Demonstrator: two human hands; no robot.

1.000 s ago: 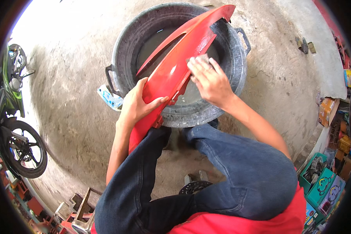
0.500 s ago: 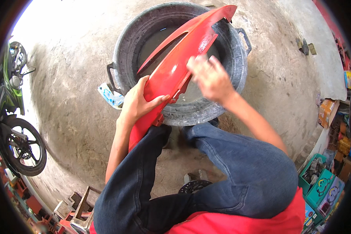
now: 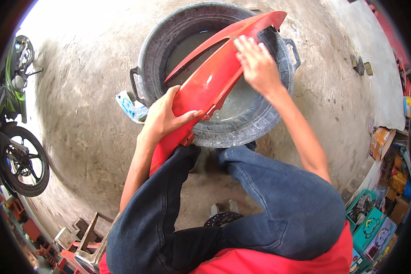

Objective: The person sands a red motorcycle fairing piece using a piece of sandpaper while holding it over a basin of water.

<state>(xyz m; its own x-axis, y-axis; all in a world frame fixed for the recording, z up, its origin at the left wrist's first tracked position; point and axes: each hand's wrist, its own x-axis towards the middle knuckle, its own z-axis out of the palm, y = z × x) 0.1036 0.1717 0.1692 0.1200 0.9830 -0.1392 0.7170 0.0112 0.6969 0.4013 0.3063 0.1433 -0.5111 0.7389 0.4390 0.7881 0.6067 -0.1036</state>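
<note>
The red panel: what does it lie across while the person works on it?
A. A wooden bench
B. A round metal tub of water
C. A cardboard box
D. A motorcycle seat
B: the red panel slants over the rim of the round metal tub, left hand gripping its lower part, right hand pressed flat near its upper end.

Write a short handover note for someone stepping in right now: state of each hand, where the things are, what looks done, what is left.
Left hand: grips the lower part of the red motorcycle fairing panel, thumb on its face.
Right hand: flat on the panel's upper face, near the top end; whether it holds a cloth or sponge cannot be told.
Panel: leans across the metal wash tub, lower end down by the person's knee, upper end over the far rim.
Tub: on the concrete floor, holding water.
Done: panel looks glossy, with wet highlights.
Left: probably the upper end and edges; the underside is hidden.
</note>
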